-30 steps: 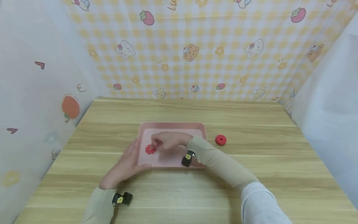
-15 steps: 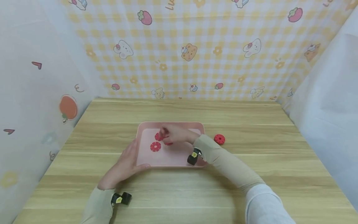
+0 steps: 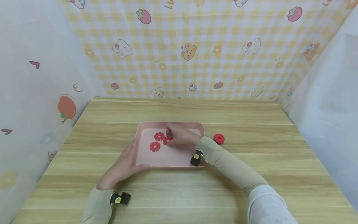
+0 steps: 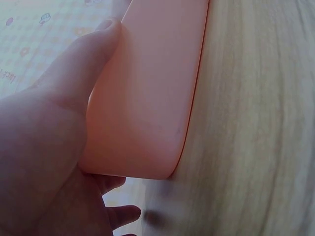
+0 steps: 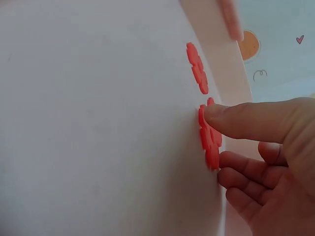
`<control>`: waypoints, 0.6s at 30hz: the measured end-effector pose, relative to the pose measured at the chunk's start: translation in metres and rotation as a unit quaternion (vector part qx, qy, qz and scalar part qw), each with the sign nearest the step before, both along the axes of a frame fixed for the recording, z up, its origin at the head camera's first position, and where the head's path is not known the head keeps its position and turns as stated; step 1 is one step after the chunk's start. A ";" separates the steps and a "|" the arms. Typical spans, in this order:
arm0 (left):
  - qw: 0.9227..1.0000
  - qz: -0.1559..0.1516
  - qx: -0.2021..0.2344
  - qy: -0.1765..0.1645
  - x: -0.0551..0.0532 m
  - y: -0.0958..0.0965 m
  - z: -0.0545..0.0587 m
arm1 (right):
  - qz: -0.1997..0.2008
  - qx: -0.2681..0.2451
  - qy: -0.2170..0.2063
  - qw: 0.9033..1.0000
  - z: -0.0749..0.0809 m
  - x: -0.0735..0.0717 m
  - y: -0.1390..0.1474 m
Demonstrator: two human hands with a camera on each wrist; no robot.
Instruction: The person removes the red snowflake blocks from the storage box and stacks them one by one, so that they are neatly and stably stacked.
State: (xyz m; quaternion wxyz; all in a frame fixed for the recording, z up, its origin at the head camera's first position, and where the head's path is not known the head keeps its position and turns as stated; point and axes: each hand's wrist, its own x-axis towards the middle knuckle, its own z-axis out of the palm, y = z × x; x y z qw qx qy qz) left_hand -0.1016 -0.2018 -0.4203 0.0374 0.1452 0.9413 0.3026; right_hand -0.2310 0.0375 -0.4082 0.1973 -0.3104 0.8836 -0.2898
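Note:
In the head view a pink tray (image 3: 162, 158) lies on the table with three flat red notched discs inside, snowflake-type building pieces. Two, a rear disc (image 3: 159, 136) and a front disc (image 3: 155, 146), lie left of the right hand. That right hand (image 3: 181, 135) pinches the third disc (image 5: 209, 140); its thumb is on the face and other fingertips are at the edge. The left hand (image 3: 126, 163) rests against the tray's front left corner, fingers along the left side and thumb along the front. In the left wrist view its thumb tip reaches the rim.
A thicker red notched piece (image 3: 219, 139) lies on the wooden table (image 3: 240, 118) just right of the tray. A yellow checked cloth (image 3: 173, 71) hangs at the back, with white sheets on both sides. Black cameras are strapped to both wrists.
The right hand has drawn back to the right from the left disc, uncovering the discs there. The front disc has shifted slightly right and up. The left hand stays at the tray corner.

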 end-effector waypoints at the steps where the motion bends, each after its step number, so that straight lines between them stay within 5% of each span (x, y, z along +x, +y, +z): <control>1: 1.000 0.000 -0.002 0.001 0.000 0.000 0.000 | 0.002 0.003 0.001 1.000 0.000 0.000 -0.001; 18: 1.000 -0.006 0.003 0.006 -0.001 -0.001 -0.002 | 0.030 0.034 0.025 0.999 0.005 0.005 -0.006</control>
